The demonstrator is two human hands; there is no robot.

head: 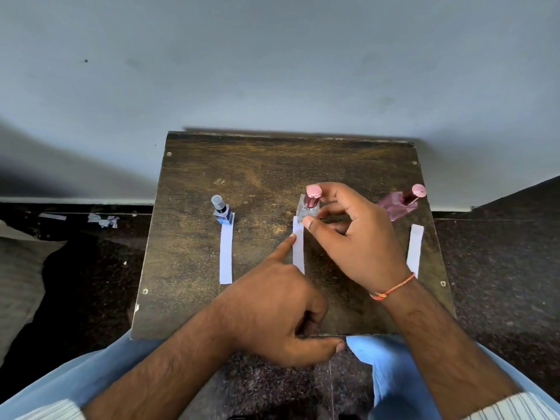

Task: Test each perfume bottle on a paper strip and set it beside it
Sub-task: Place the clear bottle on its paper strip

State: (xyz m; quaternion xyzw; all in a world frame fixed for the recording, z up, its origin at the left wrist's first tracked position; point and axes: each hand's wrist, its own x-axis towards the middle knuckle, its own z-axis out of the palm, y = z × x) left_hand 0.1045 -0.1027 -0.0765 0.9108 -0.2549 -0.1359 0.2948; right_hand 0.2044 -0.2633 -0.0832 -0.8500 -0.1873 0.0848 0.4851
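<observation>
Three white paper strips are laid side by side on a dark wooden board [272,165], each running toward the person; the left strip [226,256] has a small blue bottle [224,212] with a clear cap standing upright at its far end; the right strip [414,250] lies just in front of a pink bottle [400,204] with a pink cap, which is seen tilted. The middle strip [298,247] is touched at its left edge by the extended forefinger of the left hand [272,304], whose other fingers are curled and hold nothing. A clear square bottle [307,209] with a pink cap is stood at the far end of the middle strip and is pinched by the right hand [354,237], thumb at its base and fingers by its neck; an orange thread [392,287] is worn at that wrist. A grey wall [272,71] is seen behind the board.
</observation>
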